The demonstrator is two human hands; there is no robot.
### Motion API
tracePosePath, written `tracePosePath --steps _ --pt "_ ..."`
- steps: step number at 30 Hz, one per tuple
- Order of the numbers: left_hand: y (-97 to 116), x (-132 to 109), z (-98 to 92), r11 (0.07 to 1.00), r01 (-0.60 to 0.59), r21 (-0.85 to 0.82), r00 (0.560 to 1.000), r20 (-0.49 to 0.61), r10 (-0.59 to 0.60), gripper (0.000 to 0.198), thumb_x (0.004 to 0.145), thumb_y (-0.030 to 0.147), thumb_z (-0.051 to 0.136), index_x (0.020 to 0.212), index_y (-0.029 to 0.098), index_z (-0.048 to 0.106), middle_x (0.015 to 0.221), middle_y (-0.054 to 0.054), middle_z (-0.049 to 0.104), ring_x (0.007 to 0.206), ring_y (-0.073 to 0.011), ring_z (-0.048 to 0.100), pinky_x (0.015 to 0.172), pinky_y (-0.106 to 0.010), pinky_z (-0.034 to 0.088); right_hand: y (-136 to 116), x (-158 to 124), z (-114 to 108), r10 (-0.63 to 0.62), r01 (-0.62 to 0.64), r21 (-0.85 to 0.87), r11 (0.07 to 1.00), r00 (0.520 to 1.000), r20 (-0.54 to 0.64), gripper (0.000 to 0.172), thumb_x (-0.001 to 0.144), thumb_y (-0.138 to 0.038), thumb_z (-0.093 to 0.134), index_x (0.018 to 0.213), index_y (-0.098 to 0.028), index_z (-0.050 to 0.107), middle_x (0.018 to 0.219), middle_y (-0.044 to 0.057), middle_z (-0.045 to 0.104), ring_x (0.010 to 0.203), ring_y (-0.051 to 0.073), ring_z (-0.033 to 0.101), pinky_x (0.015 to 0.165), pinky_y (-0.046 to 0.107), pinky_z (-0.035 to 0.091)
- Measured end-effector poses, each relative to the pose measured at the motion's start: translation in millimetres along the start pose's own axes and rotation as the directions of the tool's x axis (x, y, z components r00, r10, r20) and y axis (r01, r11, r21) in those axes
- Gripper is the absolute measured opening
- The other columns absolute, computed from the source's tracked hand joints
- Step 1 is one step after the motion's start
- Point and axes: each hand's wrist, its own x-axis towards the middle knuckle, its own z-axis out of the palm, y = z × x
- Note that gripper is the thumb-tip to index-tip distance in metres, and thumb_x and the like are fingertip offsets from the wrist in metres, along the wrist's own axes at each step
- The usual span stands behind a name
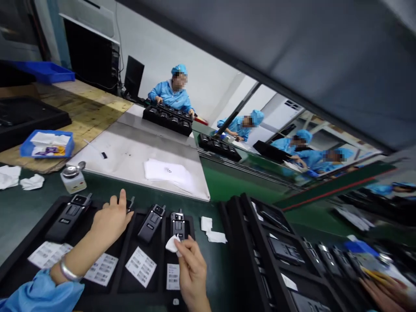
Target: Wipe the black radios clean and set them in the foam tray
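My right hand (192,271) pinches a white wipe (172,243) against the lower part of a black handheld radio (178,223) with a short antenna. My left hand (108,219) is over the neighbouring compartment, index finger and thumb stretched out and other fingers bent. It hides most of a radio there; only the antenna end (130,202) shows. More radios lie in the black foam tray (136,299), one at the left (66,219) and one between my hands (151,223). Barcode label sheets (141,266) lie below the radios.
A small bottle with a metal lid (73,178) stands behind the tray. Folded white wipes (214,232) lie to its right. Stacked black trays (260,255) rise farther right, near another person's hand (383,294). A blue bin (47,145) and white sheets (169,174) are behind.
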Motion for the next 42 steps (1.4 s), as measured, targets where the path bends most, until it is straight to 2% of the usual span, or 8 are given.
tracePosePath --steps 4,8,14,18,21,30,38,42 --pt "61.5 4.0 2.0 0.980 -0.197 -0.029 0.978 -0.075 0.194 0.071 0.095 0.047 0.050 0.152 0.007 0.033 0.109 -0.021 0.061 0.104 -0.0370 0.058 0.078 -0.044 0.053 -4.3 -18.8 -8.5 0.129 -0.125 0.052 0.991 0.989 -0.073 0.042 0.094 -0.008 0.048 0.124 -0.029 0.068 0.092 0.003 0.062 0.084 0.016 0.064 0.082 0.034 0.055" --pt "96.2 7.0 13.3 0.970 -0.209 -0.125 0.977 0.008 0.212 0.075 0.089 0.035 0.062 0.151 0.006 0.034 0.102 -0.020 0.064 0.093 -0.0346 0.065 0.071 -0.039 0.054 -2.0 -14.3 -28.4 0.079 -0.076 0.043 0.996 0.995 -0.067 0.040 0.095 -0.010 0.047 0.123 -0.029 0.069 0.091 0.003 0.063 0.082 0.015 0.064 0.096 0.042 0.050" --pt "55.1 -28.2 20.6 0.751 -0.393 -0.530 0.915 -0.146 0.377 0.093 0.085 0.030 0.065 0.158 0.020 0.008 0.127 -0.011 0.061 0.117 -0.0228 0.062 0.099 -0.033 0.051 1.6 26.7 -35.2 0.095 -0.078 0.109 0.991 0.984 -0.153 0.037 0.094 -0.010 0.049 0.118 -0.028 0.071 0.095 0.004 0.063 0.088 0.017 0.064 0.080 0.033 0.053" --pt "30.3 -61.9 26.8 0.572 -0.452 -0.684 0.884 -0.261 0.387 0.096 0.083 0.024 0.067 0.158 0.026 0.008 0.130 -0.009 0.060 0.116 -0.0232 0.063 0.100 -0.037 0.052 -10.1 56.9 -5.7 -0.226 0.229 -0.010 0.973 0.966 0.124 0.043 0.092 -0.010 0.046 0.118 -0.035 0.070 0.093 0.001 0.063 0.085 0.017 0.058 0.107 0.056 0.035" --pt "24.0 -73.0 29.4 0.562 -0.451 -0.694 0.888 -0.285 0.361 0.097 0.082 0.022 0.067 0.159 0.026 0.008 0.130 -0.010 0.061 0.116 -0.0233 0.063 0.100 -0.037 0.053 -10.3 61.1 1.2 -0.361 0.407 -0.095 0.908 0.878 0.313 0.044 0.089 -0.010 0.047 0.117 -0.035 0.069 0.092 0.001 0.065 0.083 0.018 0.054 0.111 0.065 0.022" --pt "21.1 -73.1 24.5 0.567 -0.578 -0.587 0.816 -0.406 0.412 0.095 0.083 0.023 0.066 0.159 0.021 0.009 0.135 -0.015 0.060 0.116 -0.0270 0.065 0.097 -0.037 0.056 -16.7 63.8 -2.9 -0.394 0.458 -0.102 0.883 0.841 0.371 0.045 0.090 -0.016 0.048 0.126 -0.039 0.062 0.094 -0.001 0.068 0.087 0.019 0.054 0.117 0.065 0.007" --pt "19.8 -74.8 28.3 0.559 -0.603 -0.570 0.798 -0.405 0.447 0.091 0.085 0.023 0.065 0.159 0.020 0.012 0.140 -0.015 0.058 0.122 -0.0275 0.062 0.101 -0.036 0.053 -16.8 72.6 -4.2 -0.392 0.460 -0.132 0.878 0.849 0.354 0.044 0.089 -0.016 0.050 0.124 -0.039 0.064 0.093 0.000 0.067 0.089 0.021 0.054 0.116 0.066 0.003" --pt "23.9 -53.8 23.2 0.662 -0.438 -0.609 0.899 -0.290 0.327 0.090 0.086 0.033 0.064 0.159 0.022 0.012 0.129 -0.010 0.065 0.112 -0.0250 0.068 0.095 -0.034 0.056 9.0 55.5 -20.0 -0.231 0.302 -0.271 0.914 0.936 0.266 0.046 0.089 -0.008 0.047 0.115 -0.038 0.069 0.092 0.000 0.066 0.089 0.020 0.054 0.112 0.070 0.007"
